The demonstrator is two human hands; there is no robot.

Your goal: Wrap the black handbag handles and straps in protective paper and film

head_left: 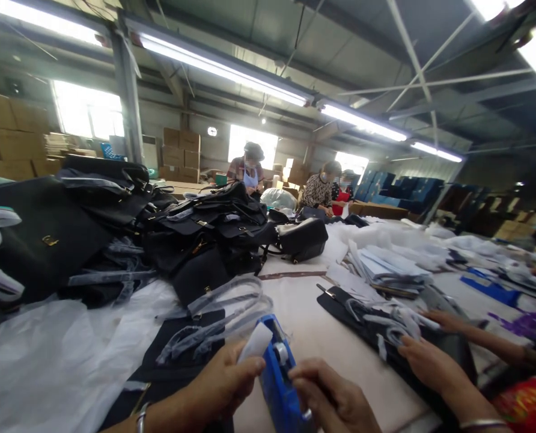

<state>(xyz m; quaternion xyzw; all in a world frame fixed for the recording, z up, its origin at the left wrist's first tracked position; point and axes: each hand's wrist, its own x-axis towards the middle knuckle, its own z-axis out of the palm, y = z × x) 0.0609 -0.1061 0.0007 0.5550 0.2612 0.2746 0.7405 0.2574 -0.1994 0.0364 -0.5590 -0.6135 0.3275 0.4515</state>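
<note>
My left hand (223,379) is closed on a small white strip (256,341), pinched between thumb and fingers; whether it is paper or thin foam I cannot tell. Just right of it stands a blue tape dispenser (277,385) with a roll of tape (280,353) in it. My right hand (335,397) is at the dispenser's right side, its fingers curled together; what they hold, if anything, is too small to make out. Under and beyond my left hand lies a black bag (173,337), its straps (232,313) wrapped in clear plastic.
Black bags (214,222) are heaped at the left and centre, with white sheeting (38,355) in front. On the right, a co-worker's hands (430,361) touch the wrapped straps of another black bag (340,307). Paper stacks (389,267) and a second blue dispenser (488,287) lie beyond.
</note>
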